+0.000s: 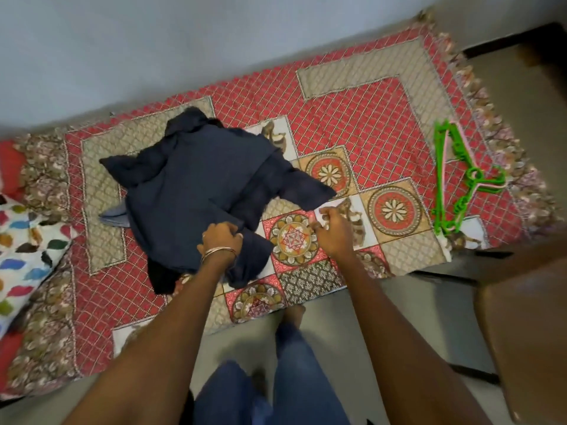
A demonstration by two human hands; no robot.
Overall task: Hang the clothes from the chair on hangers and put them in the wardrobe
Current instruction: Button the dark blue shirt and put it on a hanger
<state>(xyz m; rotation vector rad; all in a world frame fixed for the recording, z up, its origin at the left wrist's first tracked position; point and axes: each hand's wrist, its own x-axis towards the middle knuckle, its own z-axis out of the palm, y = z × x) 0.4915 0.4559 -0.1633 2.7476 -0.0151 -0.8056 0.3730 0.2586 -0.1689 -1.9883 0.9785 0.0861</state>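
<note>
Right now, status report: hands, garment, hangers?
Left hand grips navy garment's hem. Right hand curled over the bedspread, apparently empty. Green and pink hangers untouched, far right. Nothing between.

head camera looks steeply down.

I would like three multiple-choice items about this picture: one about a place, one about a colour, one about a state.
1. Where do the hangers lie?
A. on the bedspread, at its right side
B. on the chair
C. on the floor

2. What colour is the garment on the bed?
A. red
B. white
C. dark navy

3. What does the left hand do?
A. it lifts a hanger
B. it grips the garment's near edge
C. it hangs idle

Key: 1 A, the green and pink hangers rest on the patterned bedspread near its fringe. 2 C, the cloth is dark navy. 3 B, its fingers curl round the fabric; the right hand is beside it over the bedspread, fingers curled.
</note>
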